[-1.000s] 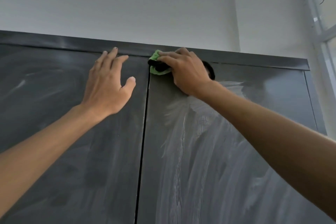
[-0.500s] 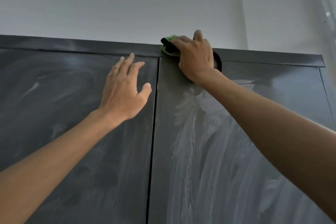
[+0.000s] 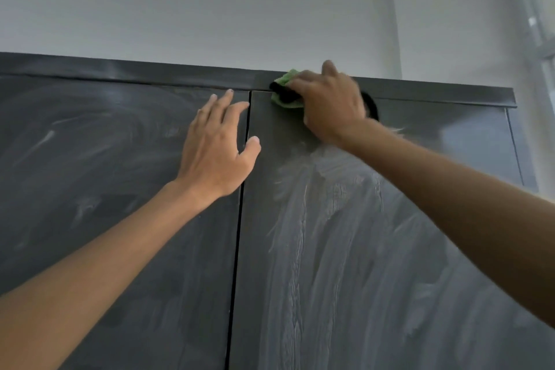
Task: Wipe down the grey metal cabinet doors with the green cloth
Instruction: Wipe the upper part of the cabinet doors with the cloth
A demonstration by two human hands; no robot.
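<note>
Wiping right door (image 3: 360, 249) top, green cloth (image 3: 286, 80) clutched in right hand (image 3: 330, 108), left hand (image 3: 213, 147) spread against left door (image 3: 90, 189); streaky throughout, judged unfinished.

Left hand (image 3: 214, 147) lies flat on the left door (image 3: 90, 189), high up, with its thumb reaching across the gap (image 3: 240, 219) between the two doors. To its right and a little higher, the right hand (image 3: 330, 105) holds the cloth (image 3: 286, 78) against the upper left corner of the right door (image 3: 360, 249). The cloth pokes out left of the fingers and overlaps the top rail (image 3: 150, 70) that runs above both doors. Behind and above the cabinet stands the wall (image 3: 210, 3), and a window frame (image 3: 537, 24) sits at the far right.
</note>
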